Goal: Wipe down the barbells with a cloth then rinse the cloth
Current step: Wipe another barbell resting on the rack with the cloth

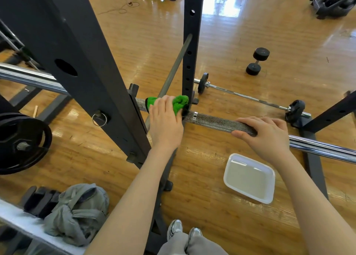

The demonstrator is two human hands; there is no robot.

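Rack (81, 66): dark uprights; we stand at its left post.
Barbell (215, 121): racked, long axis left-to-right, knurled grey steel.
Right hand (269, 133): our fingers curl over the bar, steadying.
Left hand (165, 123): nearer the post, we grip the cloth on the bar.
Cloth (179, 102): green, bunched; unwiped knurl lies rightward.
Basin (249, 177): water, on the floor below.
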